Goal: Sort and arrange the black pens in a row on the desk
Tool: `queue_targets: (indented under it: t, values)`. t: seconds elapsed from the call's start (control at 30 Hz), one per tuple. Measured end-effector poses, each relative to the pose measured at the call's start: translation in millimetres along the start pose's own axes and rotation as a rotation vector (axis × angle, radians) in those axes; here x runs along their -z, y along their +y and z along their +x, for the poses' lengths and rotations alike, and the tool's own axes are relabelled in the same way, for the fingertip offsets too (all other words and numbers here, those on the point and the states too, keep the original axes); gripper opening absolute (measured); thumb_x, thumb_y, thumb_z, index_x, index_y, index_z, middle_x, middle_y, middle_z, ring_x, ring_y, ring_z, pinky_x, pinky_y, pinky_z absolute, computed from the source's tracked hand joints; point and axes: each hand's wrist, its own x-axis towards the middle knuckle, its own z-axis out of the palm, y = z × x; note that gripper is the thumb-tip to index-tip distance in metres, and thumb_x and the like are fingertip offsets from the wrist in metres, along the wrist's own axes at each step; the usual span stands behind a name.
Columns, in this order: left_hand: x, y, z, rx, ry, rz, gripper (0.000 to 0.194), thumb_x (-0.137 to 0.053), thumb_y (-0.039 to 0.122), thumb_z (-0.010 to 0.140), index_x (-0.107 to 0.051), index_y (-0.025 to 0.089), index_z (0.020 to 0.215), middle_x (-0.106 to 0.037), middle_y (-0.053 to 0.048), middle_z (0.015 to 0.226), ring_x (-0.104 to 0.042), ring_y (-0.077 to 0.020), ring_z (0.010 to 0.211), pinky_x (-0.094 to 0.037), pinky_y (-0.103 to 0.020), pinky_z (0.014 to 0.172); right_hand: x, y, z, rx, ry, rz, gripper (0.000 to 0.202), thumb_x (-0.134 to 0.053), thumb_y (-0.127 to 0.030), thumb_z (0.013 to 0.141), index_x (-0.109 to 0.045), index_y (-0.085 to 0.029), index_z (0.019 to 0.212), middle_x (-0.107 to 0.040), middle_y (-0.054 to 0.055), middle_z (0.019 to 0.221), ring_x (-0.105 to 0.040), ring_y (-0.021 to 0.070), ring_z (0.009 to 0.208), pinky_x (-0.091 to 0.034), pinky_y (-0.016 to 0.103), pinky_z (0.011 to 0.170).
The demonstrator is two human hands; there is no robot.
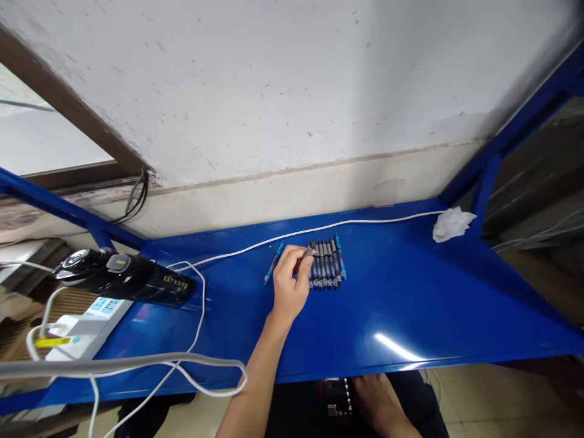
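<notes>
Blue table (410,280): room to move lies toward three o'clock; front edge at six.
White cable (292,235): crosses at twelve; best not snagged.
Left hand (291,277): pinching a grey piece (311,250); a light, level grip suits.
Right hand (376,398): five o'clock, below the edge; can't tell its grip.
Pen row (326,267): at the left fingertips; best kept square.
Lone pen (274,263): nine o'clock, just beside the left hand.
</notes>
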Motion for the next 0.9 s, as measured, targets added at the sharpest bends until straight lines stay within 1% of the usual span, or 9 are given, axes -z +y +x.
queue_targets:
  t: [0.07, 0.13, 0.27, 0.33, 0.4, 0.5, 0.63, 0.77, 0.9]
  values:
    - [-0.3, -0.2, -0.3, -0.045, 0.023, 0.036, 0.019, -0.055, 0.031, 0.109, -0.072, 0.022, 0.112, -0.068, -0.008, 0.104, -0.068, -0.0223, 0.1, -0.055, -0.035, 0.088, -8.0, 0.5, 5.3, -0.018, -0.109, 0.006, 0.06, -0.064, -0.013, 0.077, -0.081, -0.033, 0.131, -0.076, 0.013, 0.135, -0.059, 0.0493, 0.138, -0.04, 0.064, 0.125]
    - [-0.7, -0.6, -0.6, -0.094, 0.04, 0.082, 0.02, -0.055, 0.028, 0.109, -0.071, 0.022, 0.12, -0.068, -0.01, 0.11, -0.068, -0.0235, 0.106, -0.056, -0.037, 0.091, -10.2, -1.2, 7.6, -0.024, -0.158, 0.014, 0.069, -0.065, -0.012, 0.073, -0.077, -0.034, 0.138, -0.071, 0.012, 0.145, -0.052, 0.048, 0.146, -0.036, 0.062, 0.129]
    - [-0.8, -1.2, 0.2, -0.216, 0.072, 0.171, 0.03, -0.059, 0.017, 0.106, -0.072, 0.026, 0.131, -0.068, -0.01, 0.116, -0.066, -0.023, 0.107, -0.056, -0.04, 0.094, -3.6, -5.9, 6.9, -0.017, -0.182, -0.004, 0.066, -0.06, -0.019, 0.084, -0.069, -0.023, 0.149, -0.062, 0.015, 0.156, -0.046, 0.0446, 0.153, -0.026, 0.06, 0.133]
    - [-0.5, -1.2, 0.8, -0.262, 0.095, 0.194, 0.036, -0.061, 0.012, 0.104, -0.074, 0.029, 0.132, -0.067, -0.009, 0.116, -0.065, -0.0219, 0.104, -0.056, -0.038, 0.09, 0.8, -8.5, 6.1, -0.008, -0.207, -0.029, 0.064, -0.058, -0.021, 0.089, -0.066, -0.017, 0.152, -0.059, 0.018, 0.158, -0.045, 0.0429, 0.154, -0.025, 0.058, 0.133]
    - [-0.2, -1.2, 1.2, -0.288, 0.123, 0.213, 0.039, -0.061, 0.01, 0.103, -0.074, 0.031, 0.133, -0.067, -0.008, 0.115, -0.065, -0.0213, 0.103, -0.057, -0.037, 0.086, 3.6, -10.8, 5.8, -0.002, -0.237, -0.06, 0.065, -0.058, -0.021, 0.09, -0.062, -0.015, 0.155, -0.055, 0.018, 0.162, -0.042, 0.0415, 0.156, -0.023, 0.056, 0.134]
    - [0.3, -1.9, 1.4, -0.296, 0.15, 0.232, 0.041, -0.061, 0.011, 0.103, -0.075, 0.034, 0.134, -0.067, -0.008, 0.115, -0.066, -0.0212, 0.102, -0.058, -0.037, 0.084, 3.4, -12.0, 5.8, -0.001, -0.256, -0.085, 0.068, -0.057, -0.018, 0.089, -0.058, -0.014, 0.158, -0.052, 0.017, 0.164, -0.039, 0.0405, 0.158, -0.021, 0.055, 0.134]
    - [0.7, -2.8, 0.9, -0.279, 0.143, 0.214, 0.041, -0.064, 0.013, 0.102, -0.074, 0.034, 0.137, -0.067, -0.007, 0.112, -0.066, -0.0209, 0.1, -0.058, -0.037, 0.085, -2.2, -8.6, 6.7, -0.005, -0.224, -0.039, 0.068, -0.062, -0.019, 0.085, -0.064, -0.021, 0.154, -0.054, 0.016, 0.162, -0.044, 0.0421, 0.155, -0.026, 0.058, 0.132]
    - [0.3, -2.3, -0.9, -0.192, 0.072, 0.13, 0.039, -0.059, 0.018, 0.107, -0.069, 0.027, 0.144, -0.072, -0.009, 0.109, -0.068, -0.0211, 0.097, -0.057, -0.035, 0.085, -4.1, -8.2, 12.5, -0.014, -0.194, -0.056, 0.063, -0.062, -0.028, 0.089, -0.065, -0.02, 0.152, -0.057, 0.016, 0.161, -0.046, 0.0431, 0.154, -0.027, 0.06, 0.13]
    - [-0.2, -2.4, -2.8, -0.172, -0.005, 0.124, 0.037, -0.053, 0.024, 0.11, -0.066, 0.022, 0.145, -0.074, -0.011, 0.107, -0.069, -0.0207, 0.091, -0.057, -0.033, 0.082, 4.3, -14.2, 21.4, -0.041, -0.134, -0.067, 0.054, -0.054, -0.025, 0.097, -0.069, -0.019, 0.149, -0.064, 0.017, 0.154, -0.052, 0.0428, 0.149, -0.032, 0.06, 0.128]
